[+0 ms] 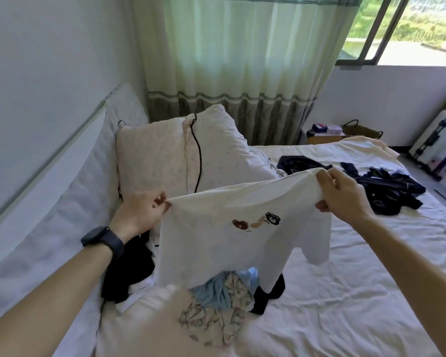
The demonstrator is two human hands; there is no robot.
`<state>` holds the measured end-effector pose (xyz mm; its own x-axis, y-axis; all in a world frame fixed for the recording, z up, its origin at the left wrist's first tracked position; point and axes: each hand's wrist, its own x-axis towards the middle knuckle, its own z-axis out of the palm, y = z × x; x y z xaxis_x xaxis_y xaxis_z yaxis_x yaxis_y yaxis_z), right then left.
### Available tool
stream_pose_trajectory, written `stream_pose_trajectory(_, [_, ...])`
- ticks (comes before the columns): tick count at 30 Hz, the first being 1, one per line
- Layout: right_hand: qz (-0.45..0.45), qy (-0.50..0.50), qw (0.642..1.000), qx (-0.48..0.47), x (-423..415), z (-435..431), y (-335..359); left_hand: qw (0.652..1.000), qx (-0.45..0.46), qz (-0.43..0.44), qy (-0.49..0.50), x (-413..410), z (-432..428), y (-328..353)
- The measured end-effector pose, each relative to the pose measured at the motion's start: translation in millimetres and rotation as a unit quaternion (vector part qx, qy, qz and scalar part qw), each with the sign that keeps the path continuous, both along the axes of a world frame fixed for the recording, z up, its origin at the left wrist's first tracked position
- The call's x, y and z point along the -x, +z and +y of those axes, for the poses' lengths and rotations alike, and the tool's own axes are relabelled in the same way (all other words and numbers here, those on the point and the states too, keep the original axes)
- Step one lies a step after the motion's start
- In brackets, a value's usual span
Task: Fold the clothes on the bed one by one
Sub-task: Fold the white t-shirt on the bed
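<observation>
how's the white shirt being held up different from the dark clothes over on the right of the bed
Colour: the white shirt is pale with a small brown and dark print; the dark clothes look navy or black.
Pose: the white shirt hangs spread between the left hand and right hand; the dark clothes lie crumpled on the bed.
Shared: neither is folded.

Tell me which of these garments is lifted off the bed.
The white T-shirt with printed faces: the left hand and right hand hold it up by its top edge. The navy clothes, black garment and pale blue piece lie on the bed.
</observation>
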<state>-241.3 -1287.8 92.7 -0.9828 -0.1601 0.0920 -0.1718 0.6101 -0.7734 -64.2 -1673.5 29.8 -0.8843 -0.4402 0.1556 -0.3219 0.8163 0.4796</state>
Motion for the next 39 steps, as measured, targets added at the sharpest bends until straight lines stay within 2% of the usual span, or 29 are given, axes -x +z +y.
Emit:
stream_pose_trajectory(1, [0.015, 0.000, 1.000, -0.014, -1.1, 1.3, 1.8, 0.994, -0.106, 0.028, 0.029, 4.2, 1.4, -9.9])
stream_pose_trajectory(2, [0.026, 0.000, 0.999, -0.028, -0.5, 3.1, 3.0, 0.972, -0.213, 0.064, 0.069, 8.3, 6.1, -16.6])
stream_pose_trajectory(4, [0.043, -0.001, 0.998, -0.040, 2.5, 6.8, 4.9, 0.906, -0.380, 0.115, 0.146, 15.1, 24.1, -20.2])
stream_pose_trajectory(5, [0.052, -0.006, 0.998, -0.045, 5.0, 8.5, 5.0, 0.892, -0.405, 0.113, 0.163, 17.1, 34.6, -20.6])
stream_pose_trajectory(6, [0.061, -0.011, 0.997, -0.053, 8.5, 11.2, 3.6, 0.897, -0.398, 0.098, 0.165, 17.5, 45.1, -20.5])
stream_pose_trajectory(8, [0.058, -0.030, 0.996, -0.061, 16.1, 20.9, -1.8, 0.934, -0.325, 0.075, 0.131, 11.7, 66.9, -15.6])
stream_pose_trajectory(10, [0.033, -0.047, 0.997, -0.056, 23.9, 36.7, -9.8, 0.978, -0.191, 0.060, 0.058, -1.6, 85.9, -4.9])
stream_pose_trajectory(12, [0.014, -0.058, 0.996, -0.066, 29.5, 56.2, -17.8, 0.999, -0.047, 0.006, -0.003, -14.3, 101.0, 8.1])
stream_pose_trajectory(14, [0.005, -0.064, 0.996, -0.066, 31.9, 75.9, -23.3, 0.996, 0.065, -0.023, -0.049, -21.6, 114.0, 19.6])
stream_pose_trajectory(17, [0.007, -0.061, 0.997, -0.049, 31.1, 101.0, -24.2, 0.969, 0.196, 0.016, -0.153, -23.7, 119.0, 26.6])
stream_pose_trajectory(19, [0.014, -0.052, 0.998, -0.037, 29.9, 115.6, -24.0, 0.946, 0.248, 0.029, -0.206, -23.4, 119.9, 29.5])
stream_pose_trajectory(22, [0.025, -0.043, 0.999, -0.021, 29.4, 135.8, -23.1, 0.931, 0.294, 0.054, -0.210, -25.6, 127.3, 44.5])
stream_pose_trajectory(27, [0.033, -0.041, 0.999, 0.003, 25.6, 165.7, -23.2, 0.945, 0.274, 0.118, -0.135, -40.9, 145.2, 70.2])
stream_pose_trajectory(32, [0.033, -0.023, 0.999, 0.015, 11.3, 178.1, -26.9, 0.966, 0.205, 0.125, -0.098, -49.3, 168.2, 79.2])
stream_pose_trajectory(34, [0.040, -0.016, 0.999, 0.015, 6.0, 182.9, -23.1, 0.990, 0.069, 0.121, -0.036, -44.9, 178.2, 77.2])
stream_pose_trajectory(35, [0.047, -0.010, 0.999, 0.019, 2.9, 185.2, -18.9, 0.991, -0.048, 0.121, 0.016, -42.6, 182.4, 78.3])
stream_pose_trajectory(36, [0.053, -0.002, 0.998, 0.028, -0.7, 188.0, -14.2, 0.974, -0.179, 0.119, 0.069, -39.7, 181.1, 75.4])
stream_pose_trajectory(37, [0.061, 0.008, 0.998, 0.033, -4.3, 191.6, -10.9, 0.947, -0.273, 0.116, 0.119, -37.5, 178.9, 70.2])
stream_pose_trajectory(38, [0.081, 0.022, 0.996, 0.029, -7.2, 196.2, -10.0, 0.936, -0.298, 0.103, 0.157, -37.3, 175.5, 62.1])
stream_pose_trajectory(39, [0.103, 0.037, 0.994, 0.006, -8.2, 201.2, -12.5, 0.946, -0.266, 0.080, 0.169, -38.7, 174.2, 54.4])
